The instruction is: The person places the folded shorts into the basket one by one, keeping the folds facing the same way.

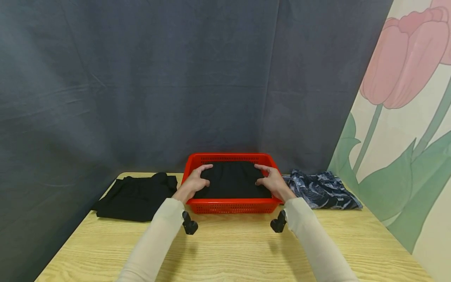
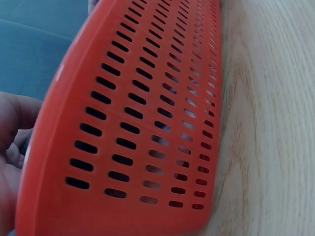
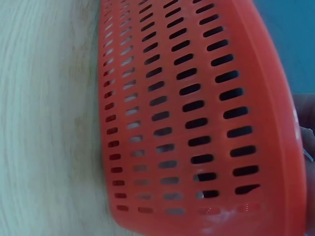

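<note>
Cream sleeves (image 1: 155, 239), both hands (image 1: 194, 181) (image 1: 273, 181) spread on black cloth (image 1: 232, 180) (long axis left to right), red basket (image 1: 230, 206) around it

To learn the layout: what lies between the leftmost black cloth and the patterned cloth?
Head view: red basket, black cloth inside, left hand and right hand.

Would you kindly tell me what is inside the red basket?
Black cloth lies inside the red basket, between the left hand and right hand. Anything underneath it is covered and cannot be seen.
</note>
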`<state>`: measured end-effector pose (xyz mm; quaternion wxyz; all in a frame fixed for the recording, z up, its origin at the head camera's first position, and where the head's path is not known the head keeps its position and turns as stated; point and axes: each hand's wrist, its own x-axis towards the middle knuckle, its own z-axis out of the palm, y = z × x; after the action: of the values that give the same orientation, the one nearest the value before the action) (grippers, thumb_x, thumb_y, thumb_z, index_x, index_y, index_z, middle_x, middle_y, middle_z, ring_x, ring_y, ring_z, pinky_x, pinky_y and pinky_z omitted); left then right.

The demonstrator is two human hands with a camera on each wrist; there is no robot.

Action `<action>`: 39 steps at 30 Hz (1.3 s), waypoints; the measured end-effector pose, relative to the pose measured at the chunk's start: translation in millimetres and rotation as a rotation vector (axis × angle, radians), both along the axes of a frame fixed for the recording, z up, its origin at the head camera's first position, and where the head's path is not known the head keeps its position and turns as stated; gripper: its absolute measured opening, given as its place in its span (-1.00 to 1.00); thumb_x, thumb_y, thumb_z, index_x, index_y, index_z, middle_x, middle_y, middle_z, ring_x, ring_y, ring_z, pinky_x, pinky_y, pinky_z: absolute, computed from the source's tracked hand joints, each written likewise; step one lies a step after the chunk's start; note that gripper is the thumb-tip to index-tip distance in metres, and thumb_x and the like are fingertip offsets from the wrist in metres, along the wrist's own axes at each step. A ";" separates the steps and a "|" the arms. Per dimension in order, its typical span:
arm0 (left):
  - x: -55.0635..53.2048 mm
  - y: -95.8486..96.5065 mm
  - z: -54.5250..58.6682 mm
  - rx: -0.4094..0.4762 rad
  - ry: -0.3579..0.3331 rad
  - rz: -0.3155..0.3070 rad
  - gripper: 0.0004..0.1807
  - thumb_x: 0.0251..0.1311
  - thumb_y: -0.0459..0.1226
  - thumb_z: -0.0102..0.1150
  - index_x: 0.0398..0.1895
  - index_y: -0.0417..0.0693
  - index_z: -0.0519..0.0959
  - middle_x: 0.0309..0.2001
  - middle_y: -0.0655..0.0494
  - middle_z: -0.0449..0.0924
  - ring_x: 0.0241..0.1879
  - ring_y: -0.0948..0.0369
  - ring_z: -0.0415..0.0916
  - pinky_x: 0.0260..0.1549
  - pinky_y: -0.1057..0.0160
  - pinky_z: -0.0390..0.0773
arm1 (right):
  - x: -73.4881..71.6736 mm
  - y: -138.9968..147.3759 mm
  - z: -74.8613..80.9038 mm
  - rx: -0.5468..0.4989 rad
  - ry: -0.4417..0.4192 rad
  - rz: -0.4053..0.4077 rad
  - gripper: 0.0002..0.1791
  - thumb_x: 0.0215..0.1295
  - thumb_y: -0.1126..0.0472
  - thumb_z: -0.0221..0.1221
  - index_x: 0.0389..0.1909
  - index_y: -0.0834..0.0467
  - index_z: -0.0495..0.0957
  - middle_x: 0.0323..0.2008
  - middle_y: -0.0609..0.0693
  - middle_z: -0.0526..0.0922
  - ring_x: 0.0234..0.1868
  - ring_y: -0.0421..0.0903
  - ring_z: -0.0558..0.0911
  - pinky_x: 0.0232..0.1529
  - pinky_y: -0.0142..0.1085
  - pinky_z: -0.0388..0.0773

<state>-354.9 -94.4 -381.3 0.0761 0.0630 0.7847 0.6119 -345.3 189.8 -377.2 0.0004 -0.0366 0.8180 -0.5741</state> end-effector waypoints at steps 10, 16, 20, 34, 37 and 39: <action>-0.8 0.1 -3.1 -0.024 -0.020 -0.002 -0.22 0.06 -0.66 0.05 0.39 0.02 0.33 0.35 -0.14 0.23 0.21 -0.10 0.28 0.20 -0.13 0.28 | -2.0 -1.8 -5.5 0.001 -0.028 0.023 -0.20 0.06 0.59 0.16 0.40 0.19 0.29 0.24 0.30 0.40 -0.21 0.06 0.64 -0.29 -0.16 0.63; -1.8 -0.8 -3.0 -0.057 -0.033 -0.001 -0.22 0.04 -0.65 0.06 0.39 -0.01 0.32 0.38 -0.15 0.17 0.23 -0.10 0.24 0.19 -0.13 0.29 | -0.6 -2.7 -3.8 0.049 -0.033 0.019 -0.23 0.08 0.56 0.19 0.39 0.21 0.31 0.28 0.34 0.33 -0.41 -0.05 0.62 -0.35 -0.21 0.62; -1.7 -1.4 -2.4 -0.082 -0.049 0.001 -0.19 0.03 -0.65 0.10 0.41 -0.06 0.28 0.39 -0.17 0.16 0.26 -0.11 0.22 0.21 -0.14 0.25 | -0.6 -2.5 -3.7 0.137 -0.013 0.017 -0.26 0.07 0.50 0.25 0.35 0.26 0.34 0.25 0.36 0.36 -0.71 -0.18 0.31 -0.54 -0.33 0.43; 0.5 1.1 -5.4 -0.295 0.024 0.006 -0.18 -0.10 -0.55 0.31 0.36 -0.28 0.29 0.33 -0.25 0.26 0.20 -0.09 0.27 0.23 -0.10 0.24 | -0.4 -2.3 -4.6 0.283 0.006 0.037 -0.26 -0.01 0.37 0.36 0.27 0.38 0.38 0.17 0.35 0.45 -0.47 -0.06 0.41 -0.39 -0.25 0.52; 2.0 2.5 -5.1 -0.356 0.056 0.001 -0.18 -0.11 -0.53 0.33 0.35 -0.30 0.30 0.31 -0.24 0.29 0.16 -0.08 0.30 0.22 -0.09 0.26 | -0.2 -2.7 -5.5 0.336 0.027 0.049 -0.26 -0.01 0.35 0.37 0.26 0.40 0.38 0.21 0.36 0.41 -0.11 0.14 0.52 0.01 -0.01 0.49; 3.9 3.6 -3.9 -0.403 0.073 -0.005 -0.18 -0.10 -0.52 0.33 0.35 -0.31 0.30 0.31 -0.24 0.30 0.16 -0.07 0.31 0.21 -0.08 0.28 | -0.1 -2.9 -6.5 0.382 0.040 0.051 -0.27 -0.01 0.32 0.37 0.25 0.40 0.39 0.23 0.36 0.40 0.09 0.21 0.47 0.14 0.08 0.39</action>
<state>-351.0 -90.8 -385.2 0.0600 0.0705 0.8935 0.4395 -345.4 186.9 -383.6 0.0055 -0.0680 0.9107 -0.4073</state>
